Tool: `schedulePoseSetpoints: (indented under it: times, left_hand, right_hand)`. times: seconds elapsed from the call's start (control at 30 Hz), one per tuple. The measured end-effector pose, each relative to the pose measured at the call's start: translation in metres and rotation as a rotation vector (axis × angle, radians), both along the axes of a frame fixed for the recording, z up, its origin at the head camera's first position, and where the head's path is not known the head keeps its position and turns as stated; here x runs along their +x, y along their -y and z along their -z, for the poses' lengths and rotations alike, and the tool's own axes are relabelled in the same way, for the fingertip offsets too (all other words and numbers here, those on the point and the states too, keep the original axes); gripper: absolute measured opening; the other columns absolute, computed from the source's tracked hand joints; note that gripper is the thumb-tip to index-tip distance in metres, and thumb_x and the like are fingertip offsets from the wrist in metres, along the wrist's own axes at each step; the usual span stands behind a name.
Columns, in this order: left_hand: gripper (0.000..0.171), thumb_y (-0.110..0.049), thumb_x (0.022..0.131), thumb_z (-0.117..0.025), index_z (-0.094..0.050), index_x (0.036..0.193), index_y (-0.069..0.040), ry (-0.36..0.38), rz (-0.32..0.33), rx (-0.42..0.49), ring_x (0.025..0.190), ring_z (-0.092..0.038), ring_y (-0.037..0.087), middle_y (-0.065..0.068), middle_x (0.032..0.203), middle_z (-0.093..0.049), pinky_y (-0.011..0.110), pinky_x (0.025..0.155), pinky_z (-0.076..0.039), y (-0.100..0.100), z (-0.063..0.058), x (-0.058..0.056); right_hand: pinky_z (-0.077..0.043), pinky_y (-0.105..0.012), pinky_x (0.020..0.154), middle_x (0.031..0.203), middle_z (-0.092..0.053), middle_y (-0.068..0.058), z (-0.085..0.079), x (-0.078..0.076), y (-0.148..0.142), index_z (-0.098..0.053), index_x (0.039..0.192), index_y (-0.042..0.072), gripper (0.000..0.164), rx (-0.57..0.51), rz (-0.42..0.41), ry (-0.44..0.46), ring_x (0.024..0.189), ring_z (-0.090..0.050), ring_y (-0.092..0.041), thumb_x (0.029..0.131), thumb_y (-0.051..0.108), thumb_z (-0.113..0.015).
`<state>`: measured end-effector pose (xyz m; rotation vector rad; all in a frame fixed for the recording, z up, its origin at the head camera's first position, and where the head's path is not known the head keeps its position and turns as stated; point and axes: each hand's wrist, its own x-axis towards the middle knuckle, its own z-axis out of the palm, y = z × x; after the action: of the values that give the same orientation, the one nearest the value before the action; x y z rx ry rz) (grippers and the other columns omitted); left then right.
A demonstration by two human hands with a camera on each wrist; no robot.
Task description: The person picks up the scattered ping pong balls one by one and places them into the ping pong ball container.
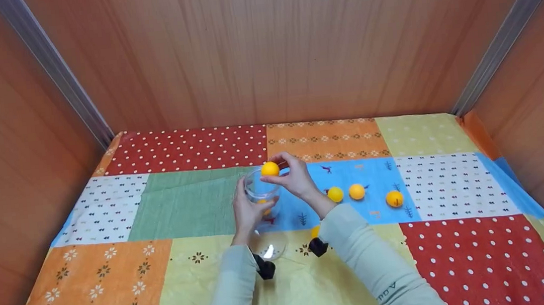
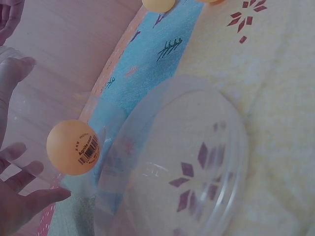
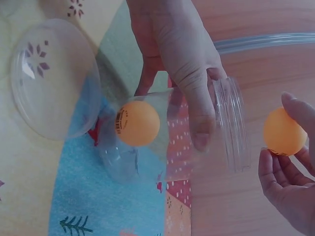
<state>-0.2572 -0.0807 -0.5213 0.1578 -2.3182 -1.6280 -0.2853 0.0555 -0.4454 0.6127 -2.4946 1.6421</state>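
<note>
My left hand [image 1: 249,210] grips a clear plastic jar [image 3: 182,157] round its side, thumb and fingers on opposite walls. Inside the jar, near its bottom, lies one orange ping-pong ball [image 3: 138,123]. Just over the jar's open mouth, my right hand [image 1: 297,177] pinches another orange ping-pong ball [image 1: 270,169] between thumb and fingertips. A round clear lid [image 2: 172,162] lies on the cloth at the near side of the jar, partly behind the left wrist in the head view.
Right of the jar, several loose balls rest on the blue patch, among them a yellow ball [image 1: 335,195] and an orange one [image 1: 394,198]. One more ball [image 1: 316,232] is partly hidden by the right wrist camera. Wooden panels [image 1: 261,47] enclose the patchwork-covered table [image 1: 187,207].
</note>
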Motion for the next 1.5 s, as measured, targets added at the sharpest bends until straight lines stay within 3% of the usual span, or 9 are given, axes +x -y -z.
schedulePoseSetpoints:
  times: [0.23, 0.5, 0.77, 1.0, 1.5]
  left_hand:
    - [0.078, -0.022, 0.061, -0.082, -0.039, 0.125, -0.018, -0.013, 0.003, 0.006, 0.105, -0.047, 0.021, 0.001, 0.119, -0.049, 0.038, 0.092, -0.039, 0.000, 0.001, -0.001]
    - [0.079, -0.021, 0.060, -0.082, -0.038, 0.125, -0.017, -0.026, 0.005, 0.002, 0.108, -0.046, 0.030, 0.009, 0.123, -0.047, 0.043, 0.093, -0.038, 0.000, 0.002, -0.001]
    - [0.079, -0.022, 0.061, -0.081, -0.037, 0.126, -0.016, -0.020, 0.008, 0.011, 0.109, -0.046, 0.029, 0.009, 0.121, -0.047, 0.042, 0.093, -0.038, 0.000, 0.002, -0.001]
    - [0.079, -0.020, 0.059, -0.082, -0.039, 0.125, -0.014, -0.022, -0.003, 0.008, 0.108, -0.047, 0.031, 0.012, 0.120, -0.049, 0.042, 0.093, -0.037, 0.000, 0.002, -0.002]
    - [0.083, -0.022, 0.060, -0.082, -0.036, 0.128, -0.014, 0.016, 0.006, 0.013, 0.111, -0.045, 0.028, 0.010, 0.123, -0.047, 0.043, 0.095, -0.035, 0.002, 0.003, -0.002]
  right_hand:
    - [-0.047, -0.030, 0.079, 0.105, -0.057, -0.009, -0.002, -0.002, -0.001, -0.055, 0.109, 0.007, 0.043, 0.003, -0.024, 0.020, 0.094, -0.053, -0.024, 0.075, 0.030, -0.069]
    - [-0.047, -0.035, 0.079, 0.108, -0.057, -0.006, 0.001, 0.001, -0.010, -0.056, 0.111, 0.009, 0.041, 0.022, -0.028, -0.022, 0.096, -0.052, -0.024, 0.078, 0.031, -0.066]
    - [-0.045, -0.035, 0.081, 0.112, -0.056, -0.006, 0.007, 0.011, -0.024, -0.054, 0.116, 0.005, 0.042, 0.085, -0.031, -0.043, 0.099, -0.051, -0.020, 0.080, 0.024, -0.065]
    - [-0.044, -0.035, 0.083, 0.117, -0.055, -0.004, 0.010, 0.022, -0.039, -0.053, 0.119, 0.012, 0.044, 0.127, -0.050, -0.045, 0.102, -0.051, -0.018, 0.080, 0.026, -0.066]
    - [-0.043, -0.037, 0.085, 0.123, -0.051, -0.006, 0.025, 0.043, -0.074, -0.050, 0.123, 0.011, 0.051, 0.171, -0.100, -0.071, 0.106, -0.048, -0.023, 0.079, 0.032, -0.065]
